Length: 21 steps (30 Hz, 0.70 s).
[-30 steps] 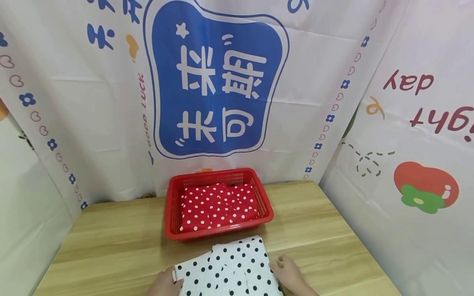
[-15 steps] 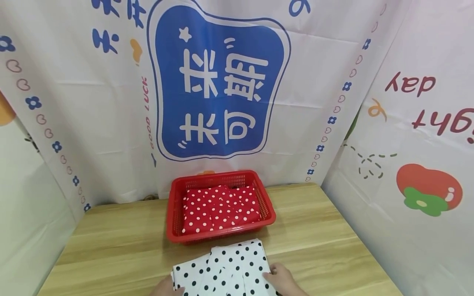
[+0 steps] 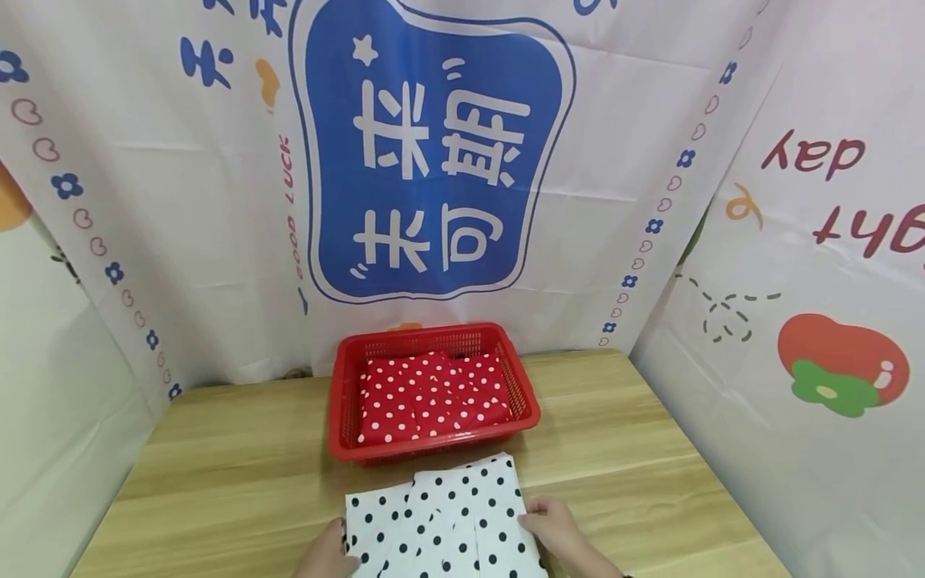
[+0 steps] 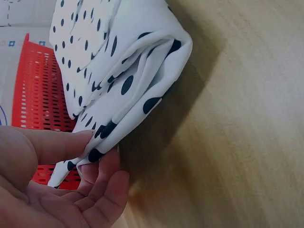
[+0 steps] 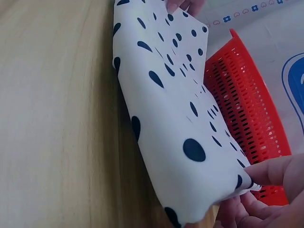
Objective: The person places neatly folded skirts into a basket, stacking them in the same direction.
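both hands pinching the folded white polka-dot cloth (image 3: 442, 522) at its near edge: left hand (image 3: 328, 554) on the left corner, right hand (image 3: 556, 534) on the right. cloth sits on table (image 3: 217, 466), just before red basket (image 3: 340, 417). red dotted cloth (image 3: 426, 397) already inside; white one looks ready, not in yet.

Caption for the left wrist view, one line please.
Left hand pinches a corner of the folded white black-dotted cloth on the wooden table, red basket behind.
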Available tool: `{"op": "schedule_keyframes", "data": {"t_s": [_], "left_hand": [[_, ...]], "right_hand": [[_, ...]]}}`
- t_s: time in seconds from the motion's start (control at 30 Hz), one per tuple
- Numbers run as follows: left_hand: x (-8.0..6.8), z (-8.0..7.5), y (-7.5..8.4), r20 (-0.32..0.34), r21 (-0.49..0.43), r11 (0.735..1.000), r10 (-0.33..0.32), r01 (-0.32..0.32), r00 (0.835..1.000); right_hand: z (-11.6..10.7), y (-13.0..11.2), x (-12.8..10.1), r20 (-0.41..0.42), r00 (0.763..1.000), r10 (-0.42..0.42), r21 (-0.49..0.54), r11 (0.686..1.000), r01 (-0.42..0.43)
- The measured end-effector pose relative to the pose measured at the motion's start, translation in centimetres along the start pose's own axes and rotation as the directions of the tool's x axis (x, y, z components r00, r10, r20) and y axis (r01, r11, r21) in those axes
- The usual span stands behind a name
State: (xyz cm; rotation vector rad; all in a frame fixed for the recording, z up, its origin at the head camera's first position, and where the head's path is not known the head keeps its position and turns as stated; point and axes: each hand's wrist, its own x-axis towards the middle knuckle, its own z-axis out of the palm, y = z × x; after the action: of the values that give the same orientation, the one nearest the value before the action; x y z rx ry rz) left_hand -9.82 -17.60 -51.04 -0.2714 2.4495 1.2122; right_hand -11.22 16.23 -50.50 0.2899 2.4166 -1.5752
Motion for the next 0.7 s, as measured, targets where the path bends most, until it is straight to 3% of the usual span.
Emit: {"op": "schedule_keyframes", "data": {"t_s": [0.23, 0.37, 0.5, 0.7], "left_hand": [[-2.0, -1.0, 1.2, 0.045, -0.129, 0.991, 0.042, -0.036, 0.998], [-3.1, -1.8, 2.2, 0.033, -0.086, 0.996, 0.03, -0.027, 0.999], [-4.1, -2.4, 3.3, -0.004, -0.025, 0.997, 0.072, -0.072, 0.997], [-5.8, -3.0, 5.3, -0.039, -0.018, 0.992, 0.126, -0.127, 0.991]], "right_hand": [[-1.9, -1.2, -1.4, 0.035, 0.999, -0.024, -0.03, 0.999, 0.025], [-2.9, -2.2, -2.3, 0.037, 0.999, -0.038, -0.026, 0.999, 0.038], [-3.8, -3.2, -3.0, 0.035, 0.998, -0.053, -0.022, 0.998, 0.054], [-5.2, -5.1, -3.9, 0.008, 1.0, -0.015, -0.045, 0.999, 0.016]]}}
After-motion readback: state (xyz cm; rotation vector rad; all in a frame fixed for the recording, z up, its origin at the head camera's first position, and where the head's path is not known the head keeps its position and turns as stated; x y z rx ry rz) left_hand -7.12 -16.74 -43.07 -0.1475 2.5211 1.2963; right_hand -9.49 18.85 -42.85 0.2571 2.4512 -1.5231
